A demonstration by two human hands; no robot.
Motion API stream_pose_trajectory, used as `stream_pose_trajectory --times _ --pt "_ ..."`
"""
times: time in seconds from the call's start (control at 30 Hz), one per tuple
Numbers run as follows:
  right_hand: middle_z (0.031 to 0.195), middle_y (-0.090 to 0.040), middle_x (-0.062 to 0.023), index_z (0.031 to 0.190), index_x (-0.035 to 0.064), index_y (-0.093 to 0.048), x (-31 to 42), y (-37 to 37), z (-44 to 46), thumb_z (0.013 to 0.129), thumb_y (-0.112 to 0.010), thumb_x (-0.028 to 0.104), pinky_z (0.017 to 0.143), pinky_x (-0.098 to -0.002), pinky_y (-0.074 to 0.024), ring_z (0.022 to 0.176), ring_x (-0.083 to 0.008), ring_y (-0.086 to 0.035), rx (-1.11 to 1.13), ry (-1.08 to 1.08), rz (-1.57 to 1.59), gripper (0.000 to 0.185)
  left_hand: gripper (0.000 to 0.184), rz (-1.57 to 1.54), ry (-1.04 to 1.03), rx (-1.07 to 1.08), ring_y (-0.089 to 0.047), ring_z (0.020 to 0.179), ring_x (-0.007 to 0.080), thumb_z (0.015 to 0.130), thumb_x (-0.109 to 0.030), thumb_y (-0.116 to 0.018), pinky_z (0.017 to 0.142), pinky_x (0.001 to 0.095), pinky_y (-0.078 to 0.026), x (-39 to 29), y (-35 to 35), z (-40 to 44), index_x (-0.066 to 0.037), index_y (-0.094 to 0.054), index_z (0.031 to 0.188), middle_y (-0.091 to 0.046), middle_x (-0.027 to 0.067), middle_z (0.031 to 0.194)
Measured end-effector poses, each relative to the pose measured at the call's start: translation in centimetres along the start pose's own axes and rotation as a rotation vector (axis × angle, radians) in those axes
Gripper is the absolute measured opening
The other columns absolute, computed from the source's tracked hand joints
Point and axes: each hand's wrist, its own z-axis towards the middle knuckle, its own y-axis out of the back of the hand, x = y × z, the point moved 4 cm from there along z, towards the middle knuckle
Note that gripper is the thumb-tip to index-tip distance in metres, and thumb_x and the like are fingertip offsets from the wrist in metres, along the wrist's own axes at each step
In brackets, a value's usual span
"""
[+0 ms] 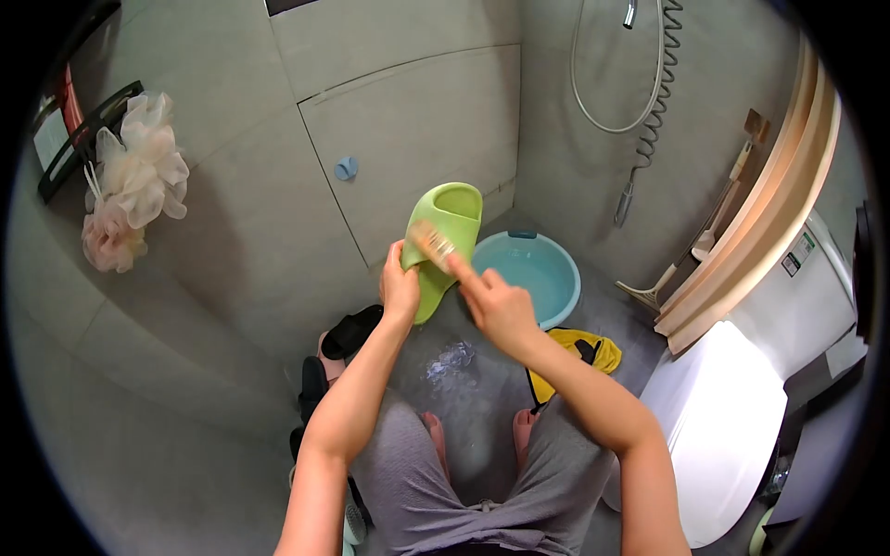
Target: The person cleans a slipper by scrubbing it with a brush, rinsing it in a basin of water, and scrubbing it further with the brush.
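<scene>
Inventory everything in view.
Slipper: one, green, centre
Brush: one, tan, over slipper
Basin: one, blue, ahead
Fabric: one, yellow and black, near basin
Patch: one, whitish, floor
Floor footwear: several, black or pink, left
Puffs: two, cream and pink, left wall
Rack: one, black, left
Knob: one, blue, ahead
Hoses: two, grey, right
Long-handled tools: several, pale, right
Folded partition: one, beige, right
Toilet: one, white, right
Left hand: one, bare, fingers on slipper
Right hand: one, bare, fingers around brush
Legs: two, grey trousers, below

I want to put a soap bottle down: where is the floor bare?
Between the foam and yellow cloth lies a bare patch of floor; a narrower one lies between cloth and toilet. Dark slippers crowd the left; toward the basin, the right hand, brush and green slipper crowd the way.
</scene>
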Motion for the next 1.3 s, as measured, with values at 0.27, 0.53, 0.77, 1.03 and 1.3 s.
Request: stream_pose_trajectory --times 0.27,0.53,0.77,1.03,1.3 --pt "0.071 -0.05 -0.007 0.149 0.0318 -0.046 -2.6 0.8 1.3 0.094 -0.064 0.015 0.047 -0.0413 -0.0477 0.052 -0.0288 -0.056 -0.09 -0.101 -0.058 0.061 0.038 -0.15 0.021 0.033 -0.065 0.107 0.0267 0.087 0.001 -0.06 0.09 0.038 -0.049 0.1 -1.1 0.1 -0.01 -0.059 0.123 -0.07 0.0096 0.114" --pt "0.074 -0.055 -0.0088 0.15 0.0313 -0.044 -4.2 1.6 2.3 0.094 -0.062 0.018 0.048 -0.0438 -0.0506 0.053 -0.0311 -0.061 -0.068 -0.089 -0.12 0.061 0.043 0.268 -0.164 0.025 -0.064 0.107 0.0287 0.08 -0.002 -0.056 0.096 0.0401 -0.039 -3.0 -0.4 -1.1 -0.013 -0.062 0.121 -0.07 0.0094 0.112" --pt "0.073 -0.056 -0.0088 0.151 0.0314 -0.043 -0.8 0.8 0.8 0.095 -0.062 0.018 0.047 -0.0429 -0.05 0.052 -0.0301 -0.06 0.017 0.087 -0.018 0.061 0.043 0.339 -0.321 -0.055 -0.064 0.108 0.0277 0.079 -0.002 -0.057 0.099 0.038 -0.038 -3.8 -0.4 -1.2 -0.011 -0.064 0.12 -0.071 0.0087 0.113" --pt "0.073 -0.055 -0.0099 0.151 0.0322 -0.042 -4.7 1.8 1.6 0.096 -0.061 0.02 0.051 -0.0458 -0.0491 0.055 -0.0327 -0.06 -0.194 -0.191 -0.007 0.059 0.041 0.502 -0.506 -0.09 -0.061 0.109 0.0237 0.078 0.001 -0.055 0.098 0.0365 -0.037 -6.3 0.5 -2.3 -0.011 -0.065 0.116 -0.068 0.0042 0.105" --pt "0.073 -0.054 -0.0122 0.152 0.0297 -0.042 -5.9 1.9 2.1 0.096 -0.061 0.018 0.054 -0.0463 -0.0492 0.059 -0.0342 -0.06 -0.199 -0.231 0.027 0.06 0.046 0.293 -0.349 -0.073 -0.062 0.108 0.0264 0.076 0.002 -0.056 0.094 0.0393 -0.04 -4.0 1.2 -1.2 -0.013 -0.063 0.118 -0.067 0.0047 0.11"
